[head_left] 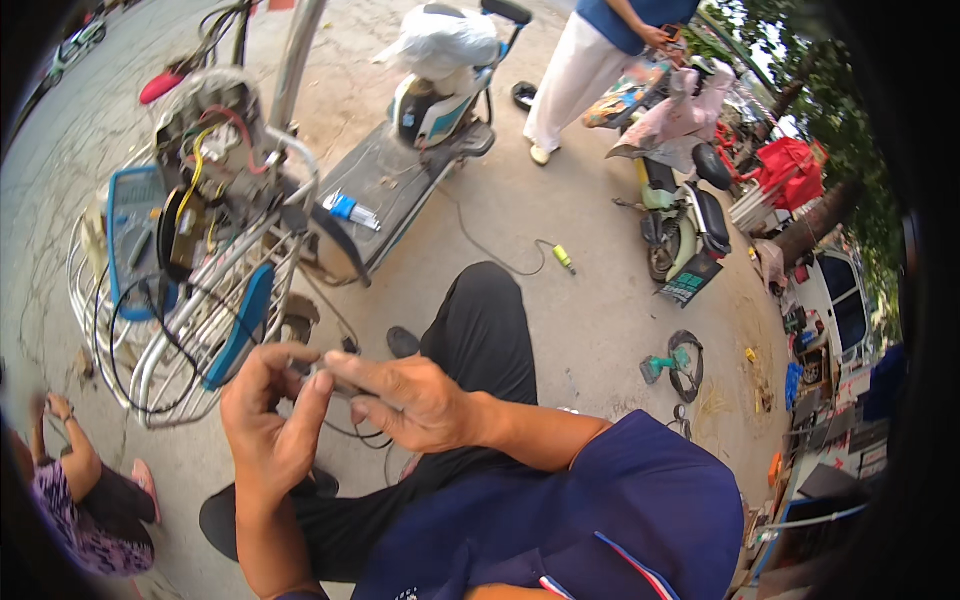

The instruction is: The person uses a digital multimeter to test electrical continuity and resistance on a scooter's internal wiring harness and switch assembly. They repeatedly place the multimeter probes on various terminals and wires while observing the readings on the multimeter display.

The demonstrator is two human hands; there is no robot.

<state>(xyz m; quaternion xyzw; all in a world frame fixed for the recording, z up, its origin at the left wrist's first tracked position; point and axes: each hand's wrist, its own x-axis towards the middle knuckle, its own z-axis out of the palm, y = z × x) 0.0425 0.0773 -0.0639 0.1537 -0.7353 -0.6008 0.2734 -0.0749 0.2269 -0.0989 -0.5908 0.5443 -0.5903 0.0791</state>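
My left hand and my right hand meet in front of my bent knee. Both are closed, fingers pinched around a small grey piece. Fingers cover most of it, so its kind cannot be made out. Just below the right hand runs a thin dark cable; whether it joins the piece is hidden. Beyond my hands is the opened end of an electric scooter, with red and yellow wires exposed. A blue-framed multimeter rests on its white wire basket, next to a blue trim panel.
A hex key set lies on the scooter's footboard. On the ground are a yellow-green probe with a cable and a green power tool. One person stands ahead; another is at lower left. A small scooter stands right.
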